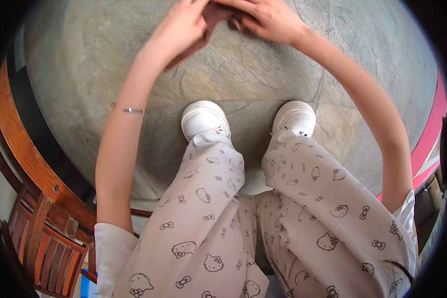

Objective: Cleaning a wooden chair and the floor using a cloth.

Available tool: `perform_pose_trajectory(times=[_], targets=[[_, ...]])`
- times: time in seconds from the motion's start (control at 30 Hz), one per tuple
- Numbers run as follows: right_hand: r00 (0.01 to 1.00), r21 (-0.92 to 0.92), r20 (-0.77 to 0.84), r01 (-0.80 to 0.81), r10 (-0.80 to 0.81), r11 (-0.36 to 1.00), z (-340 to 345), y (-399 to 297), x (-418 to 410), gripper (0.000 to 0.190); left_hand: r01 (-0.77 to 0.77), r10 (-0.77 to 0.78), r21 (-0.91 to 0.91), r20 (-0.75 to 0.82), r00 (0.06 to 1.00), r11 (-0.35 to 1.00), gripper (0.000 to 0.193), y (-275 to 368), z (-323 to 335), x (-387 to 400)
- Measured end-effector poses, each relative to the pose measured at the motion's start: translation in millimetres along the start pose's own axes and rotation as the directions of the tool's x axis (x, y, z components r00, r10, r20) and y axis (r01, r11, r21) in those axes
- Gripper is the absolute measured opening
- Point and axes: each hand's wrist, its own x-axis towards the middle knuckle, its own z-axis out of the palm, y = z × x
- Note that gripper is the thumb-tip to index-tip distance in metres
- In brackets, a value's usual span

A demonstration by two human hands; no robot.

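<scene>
My left hand [186, 31] grips a thin reddish-brown sheet [190, 54] at the top of the view; whether it is cloth, paper or leather I cannot tell. One corner of the sheet sticks out below the hand, towards my wrist. My right hand [270, 18] holds the other end, its fingers bent over the dark upper part. The picture's top edge cuts off some fingertips and part of the sheet. Both hands are held out over the floor, beyond my white shoes [205, 119].
Grey stone tiles [246, 70] cover the floor. A curved-looking wooden edge [29, 149] runs along the left, with a slatted wooden chair [56, 264] at the lower left. Something pink [428, 130] borders the right side. My legs in printed trousers [208, 208] fill the lower middle.
</scene>
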Motion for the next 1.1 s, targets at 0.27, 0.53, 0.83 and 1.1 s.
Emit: perform_pose_trajectory(times=[0.27,0.53,0.83,1.1], targets=[[0.920,0.121,0.207,0.314,-0.333,0.942,25,-48,-94,0.047,-0.101,0.079,0.073,0.256,0.963,0.992,0.047,81,67,-91],[0.928,-0.122,0.050,0.373,-0.370,0.920,19,5,-72,0.052,-0.116,0.108,0.292,0.046,0.993,0.949,0.052,64,65,-57],[0.995,-0.059,-0.098,-0.030,0.024,0.998,-22,9,-12,0.049,0.275,-0.136,0.676,-0.252,0.958,0.684,0.073,-88,-35,-47],[0.995,-0.008,0.008,0.098,-0.098,0.995,-9,4,-35,0.040,0.812,-0.642,0.431,-0.502,0.579,0.395,0.072,-117,-32,-154]])
